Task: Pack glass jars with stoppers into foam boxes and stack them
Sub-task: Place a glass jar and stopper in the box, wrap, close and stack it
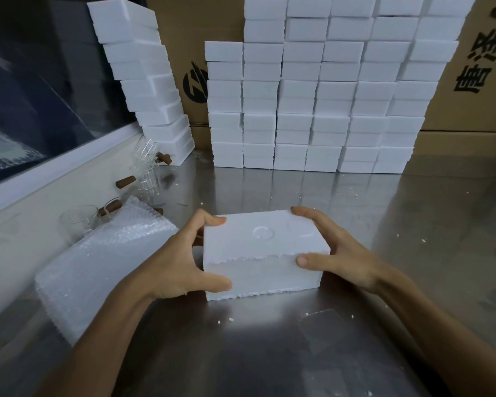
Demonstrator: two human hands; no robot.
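A closed white foam box [262, 255] sits on the steel table [384, 224] at centre frame, its lid seated along a ragged seam; two round embossed marks show on the lid, their content not legible. The left hand [181, 263] grips the box's left end, thumb on the front face and a fingertip curled over the top edge; the right hand [335, 253] grips the right end, thumb on the front face at the seam and fingers curled over the far top corner; both hands hold the box and nothing else.

In the upper centre and upper right of the frame, stacked foam boxes [312, 104] stand in several columns against the back; a separate leaning stack [149, 81] rises at upper left. Behind them stand cardboard cartons [481, 81]; the one at upper right carries large black Chinese characters turned sideways, partly cut off by the frame edge; the one between the stacks shows part of a round black logo [194, 83], half hidden by foam.

At left of frame, glass jars [146, 170] with brown stoppers [125, 181] lie on their sides near the wall ledge; a bubble wrap bundle [98, 265] lies at lower left, just beside the left hand. White foam crumbs [308, 313] scatter over the table.
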